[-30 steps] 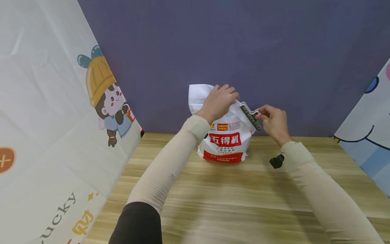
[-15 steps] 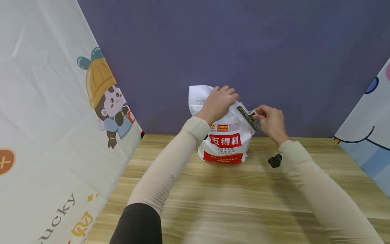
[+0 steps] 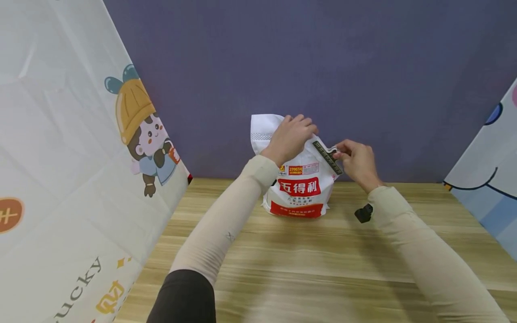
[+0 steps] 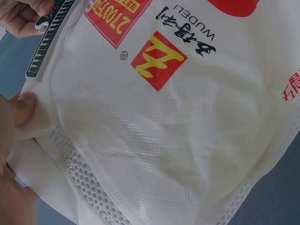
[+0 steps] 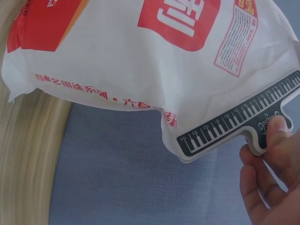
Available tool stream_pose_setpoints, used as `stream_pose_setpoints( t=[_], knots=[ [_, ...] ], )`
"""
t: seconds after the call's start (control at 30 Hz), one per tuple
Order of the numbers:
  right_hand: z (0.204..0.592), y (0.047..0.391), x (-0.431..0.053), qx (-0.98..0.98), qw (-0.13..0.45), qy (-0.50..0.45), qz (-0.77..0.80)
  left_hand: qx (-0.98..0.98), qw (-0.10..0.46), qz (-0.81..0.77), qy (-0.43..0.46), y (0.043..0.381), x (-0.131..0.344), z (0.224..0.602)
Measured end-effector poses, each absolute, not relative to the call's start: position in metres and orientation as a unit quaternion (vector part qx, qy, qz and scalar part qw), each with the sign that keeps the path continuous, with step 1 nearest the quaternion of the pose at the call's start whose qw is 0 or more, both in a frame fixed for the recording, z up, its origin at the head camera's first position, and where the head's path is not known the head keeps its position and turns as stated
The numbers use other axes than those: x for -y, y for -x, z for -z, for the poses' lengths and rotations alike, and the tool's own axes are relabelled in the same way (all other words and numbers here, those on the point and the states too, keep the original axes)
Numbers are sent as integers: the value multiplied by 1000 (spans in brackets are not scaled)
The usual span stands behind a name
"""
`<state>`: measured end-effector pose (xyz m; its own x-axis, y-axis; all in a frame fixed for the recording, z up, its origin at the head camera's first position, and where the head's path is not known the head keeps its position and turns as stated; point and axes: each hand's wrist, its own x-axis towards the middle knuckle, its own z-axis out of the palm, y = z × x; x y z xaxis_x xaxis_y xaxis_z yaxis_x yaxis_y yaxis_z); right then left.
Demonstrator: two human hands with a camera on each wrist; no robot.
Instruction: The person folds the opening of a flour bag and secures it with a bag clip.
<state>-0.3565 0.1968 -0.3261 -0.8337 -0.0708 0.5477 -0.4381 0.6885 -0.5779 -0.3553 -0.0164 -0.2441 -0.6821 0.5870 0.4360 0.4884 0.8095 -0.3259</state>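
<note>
A white bag with red labels and Chinese print (image 3: 300, 186) stands on the table against the back wall, its top folded over. My left hand (image 3: 291, 138) grips the folded top; in the left wrist view its thumb (image 4: 22, 107) presses the white material. At the bag's upper right edge sits a black clip with a piano-key print (image 3: 326, 157). My right hand (image 3: 357, 163) pinches the clip's handle between thumb and fingers. In the right wrist view the clip (image 5: 229, 119) lies along the bag's slanting edge, overlapping it. Its far side is hidden.
The wood-grain table (image 3: 299, 269) spreads out in front of the bag. A dark blue-grey wall (image 3: 323, 58) rises right behind it. White printed sheets flank the table, one on the left (image 3: 72, 148) and one on the right (image 3: 490, 175).
My right hand has moved slightly left with the clip, which now lies further over the bag's edge. My left hand keeps its grip on the folded top.
</note>
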Motion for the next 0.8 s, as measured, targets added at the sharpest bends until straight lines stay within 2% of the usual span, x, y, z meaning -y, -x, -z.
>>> stream_pose_setpoints(
  t=[0.8],
  knots=[
    [327, 351, -193, 894, 216, -159, -360, 912, 269, -83, 298, 354, 16, 245]
  ],
)
